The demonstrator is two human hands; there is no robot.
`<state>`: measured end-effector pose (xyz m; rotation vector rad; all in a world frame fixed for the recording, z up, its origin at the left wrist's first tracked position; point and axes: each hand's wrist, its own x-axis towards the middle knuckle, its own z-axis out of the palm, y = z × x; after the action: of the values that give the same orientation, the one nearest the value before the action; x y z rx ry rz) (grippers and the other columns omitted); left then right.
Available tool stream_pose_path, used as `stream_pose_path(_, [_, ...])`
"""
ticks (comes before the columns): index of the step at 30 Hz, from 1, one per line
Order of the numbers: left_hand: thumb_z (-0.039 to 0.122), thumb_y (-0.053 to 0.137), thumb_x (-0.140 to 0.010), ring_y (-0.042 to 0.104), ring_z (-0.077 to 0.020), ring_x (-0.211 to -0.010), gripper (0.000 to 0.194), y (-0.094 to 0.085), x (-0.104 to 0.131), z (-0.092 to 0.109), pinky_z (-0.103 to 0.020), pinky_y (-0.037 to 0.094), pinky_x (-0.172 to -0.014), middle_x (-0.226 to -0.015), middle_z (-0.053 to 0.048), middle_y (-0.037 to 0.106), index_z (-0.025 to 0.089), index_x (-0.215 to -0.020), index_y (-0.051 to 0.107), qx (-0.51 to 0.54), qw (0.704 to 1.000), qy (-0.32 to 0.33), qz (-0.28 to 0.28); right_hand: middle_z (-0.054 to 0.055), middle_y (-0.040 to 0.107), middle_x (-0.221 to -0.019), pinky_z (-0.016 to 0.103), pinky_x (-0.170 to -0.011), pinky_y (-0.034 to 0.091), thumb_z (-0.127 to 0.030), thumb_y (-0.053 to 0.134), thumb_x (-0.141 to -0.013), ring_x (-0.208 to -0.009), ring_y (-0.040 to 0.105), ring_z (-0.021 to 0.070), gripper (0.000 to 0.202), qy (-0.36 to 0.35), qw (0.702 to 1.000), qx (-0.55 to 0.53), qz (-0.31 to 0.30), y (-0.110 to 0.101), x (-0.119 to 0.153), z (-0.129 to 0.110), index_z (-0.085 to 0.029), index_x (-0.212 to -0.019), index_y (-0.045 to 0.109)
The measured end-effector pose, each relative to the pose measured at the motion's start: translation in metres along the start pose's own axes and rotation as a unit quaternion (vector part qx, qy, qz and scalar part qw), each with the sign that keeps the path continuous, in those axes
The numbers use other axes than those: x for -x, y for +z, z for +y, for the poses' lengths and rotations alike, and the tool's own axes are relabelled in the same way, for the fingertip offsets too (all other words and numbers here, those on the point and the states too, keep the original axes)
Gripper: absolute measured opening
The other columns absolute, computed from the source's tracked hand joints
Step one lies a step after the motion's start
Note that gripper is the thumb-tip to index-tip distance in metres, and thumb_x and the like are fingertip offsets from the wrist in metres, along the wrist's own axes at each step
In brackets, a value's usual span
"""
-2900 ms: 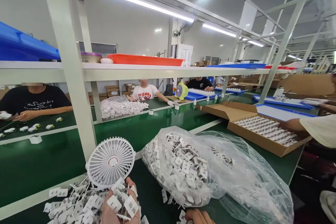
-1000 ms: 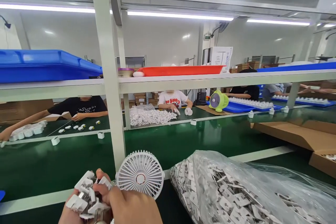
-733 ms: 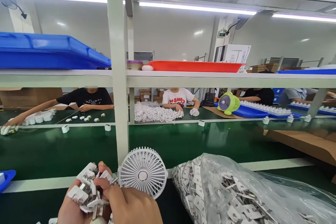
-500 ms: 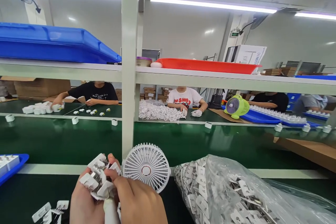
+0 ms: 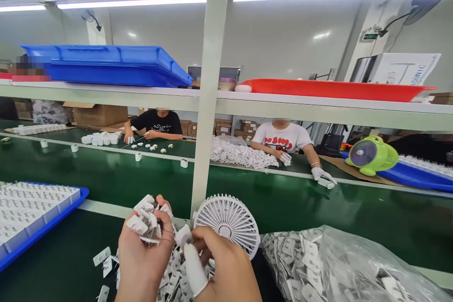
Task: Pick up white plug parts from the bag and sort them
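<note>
Here, a white desk fan (image 5: 227, 224) stands on the green table (image 5: 53, 250) just behind the hands, with an upright frame post (image 5: 209, 104) rising behind it. A clear bag of white parts (image 5: 339, 269) lies to the right, a blue tray (image 5: 38, 219) of parts to the left. The left hand (image 5: 143, 255) is closed in a grip around a bunch of white plastic parts (image 5: 146, 217). The right hand (image 5: 222, 269), a white cot on one finger, pinches a single white part (image 5: 183, 236) just beside that bunch. Loose parts (image 5: 104, 257) lie below.
</note>
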<state>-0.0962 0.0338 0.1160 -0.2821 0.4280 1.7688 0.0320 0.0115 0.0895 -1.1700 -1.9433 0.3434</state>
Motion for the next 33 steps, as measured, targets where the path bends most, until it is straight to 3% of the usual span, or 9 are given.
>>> stream_pose_path(4, [0.018,0.036,-0.094,0.062,-0.011,-0.075,0.023,0.005,0.011,0.001,-0.009,0.049,-0.048,-0.086,-0.008,0.057,0.012,-0.092,0.058,0.071,0.997,-0.028,0.024,-0.001,0.063,-0.065,0.023,-0.057,0.037,-0.023,0.041,-0.082,-0.059,0.057,0.0148,0.014,0.003,1.0,-0.017,0.01,-0.004,-0.001,-0.004,-0.022,-0.075,0.053])
stream_pose_path(8, [0.017,0.041,-0.093,0.062,-0.013,-0.071,0.02,0.007,0.019,-0.009,-0.011,0.049,-0.044,-0.088,-0.011,0.059,0.008,-0.098,0.059,0.085,0.992,-0.085,0.028,0.001,0.065,-0.069,0.024,-0.057,0.038,-0.026,0.041,-0.083,-0.062,0.06,0.0175,0.016,0.033,0.999,-0.02,-0.036,-0.003,-0.002,-0.002,-0.022,-0.075,0.054])
stream_pose_path(11, [0.016,0.041,-0.093,0.062,-0.0128,-0.07,0.019,0.008,0.02,-0.015,-0.012,0.05,-0.045,-0.089,-0.01,0.059,0.01,-0.099,0.058,0.085,0.992,-0.093,0.032,0.001,0.068,-0.074,0.025,-0.061,0.041,-0.027,0.041,-0.084,-0.066,0.062,0.0175,0.019,0.042,0.996,-0.067,-0.049,-0.004,-0.003,0.001,-0.023,-0.082,0.06])
stream_pose_path(15, [0.016,0.04,-0.093,0.062,-0.0146,-0.072,0.02,0.007,0.021,-0.017,-0.012,0.051,-0.045,-0.09,-0.011,0.061,0.01,-0.099,0.058,0.08,0.993,-0.079,0.029,-0.003,0.068,-0.075,0.024,-0.066,0.042,-0.031,0.046,-0.085,-0.069,0.06,0.0153,0.024,0.072,0.99,-0.119,0.012,-0.008,-0.005,-0.003,-0.027,-0.101,0.063])
stream_pose_path(19, [0.017,0.043,-0.091,0.061,-0.0142,-0.069,0.019,0.007,0.027,-0.014,-0.013,0.051,-0.044,-0.089,-0.011,0.06,0.009,-0.098,0.059,0.077,0.993,-0.081,0.032,-0.004,0.06,-0.067,0.021,-0.064,0.04,-0.034,0.054,-0.083,-0.064,0.054,0.0128,0.015,0.084,0.976,-0.19,0.056,-0.01,-0.006,-0.011,-0.026,-0.087,0.066])
stream_pose_path(24, [0.017,0.044,-0.091,0.062,-0.0138,-0.068,0.018,0.011,0.037,-0.011,-0.012,0.05,-0.043,-0.089,-0.011,0.061,0.012,-0.098,0.06,0.088,0.992,-0.086,0.037,-0.006,0.063,-0.074,0.019,-0.068,0.043,-0.021,0.061,-0.075,-0.069,0.057,0.0107,0.016,0.035,0.959,-0.278,0.041,-0.011,-0.007,-0.01,-0.03,-0.086,0.069])
stream_pose_path(29, [0.021,0.043,-0.091,0.062,-0.0149,-0.065,0.024,0.012,0.048,-0.004,-0.012,0.048,-0.039,-0.086,-0.014,0.062,0.009,-0.099,0.062,0.109,0.988,-0.101,0.037,-0.007,0.065,-0.077,0.015,-0.066,0.046,-0.013,0.059,-0.079,-0.067,0.06,0.0086,0.024,-0.064,0.973,-0.216,0.041,-0.02,-0.003,-0.011,-0.031,-0.094,0.065])
stream_pose_path(33, [0.023,0.041,-0.091,0.06,-0.0137,-0.058,0.027,0.01,0.054,0.0,-0.014,0.048,-0.037,-0.078,-0.013,0.061,0.008,-0.095,0.063,0.125,0.982,-0.14,0.015,-0.007,0.067,-0.078,0.014,-0.066,0.049,-0.012,0.063,-0.078,-0.068,0.062,0.0089,0.029,-0.087,0.974,-0.207,0.037,-0.026,-0.001,-0.016,-0.031,-0.1,0.063])
